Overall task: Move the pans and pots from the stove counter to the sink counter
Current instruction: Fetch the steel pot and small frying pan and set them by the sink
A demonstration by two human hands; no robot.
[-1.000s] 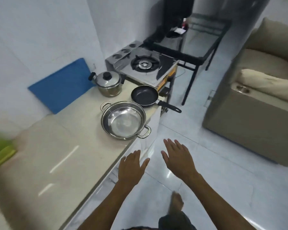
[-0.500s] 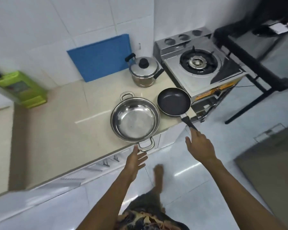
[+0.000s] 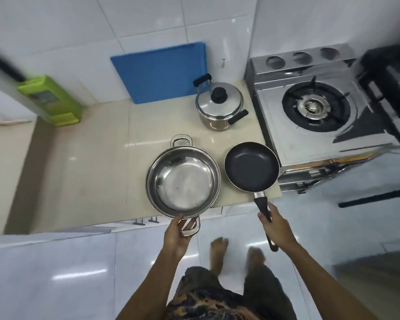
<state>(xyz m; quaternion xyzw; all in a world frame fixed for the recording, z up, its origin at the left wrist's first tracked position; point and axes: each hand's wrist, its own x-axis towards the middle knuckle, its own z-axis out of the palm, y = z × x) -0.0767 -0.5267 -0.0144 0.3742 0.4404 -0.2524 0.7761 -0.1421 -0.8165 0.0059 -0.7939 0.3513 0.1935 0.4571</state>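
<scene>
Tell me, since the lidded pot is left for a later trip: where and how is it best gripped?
By the two black side handles of the lidded pot, one at back-left, one at front-right. Come from above with both hands on opposite sides; the lid merely rests on top, so keep it level.

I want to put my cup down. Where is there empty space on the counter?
Free: the bare counter between the green box and the steel pot. Crowded: near the stove, where the frying pan and lidded pot sit.
</scene>
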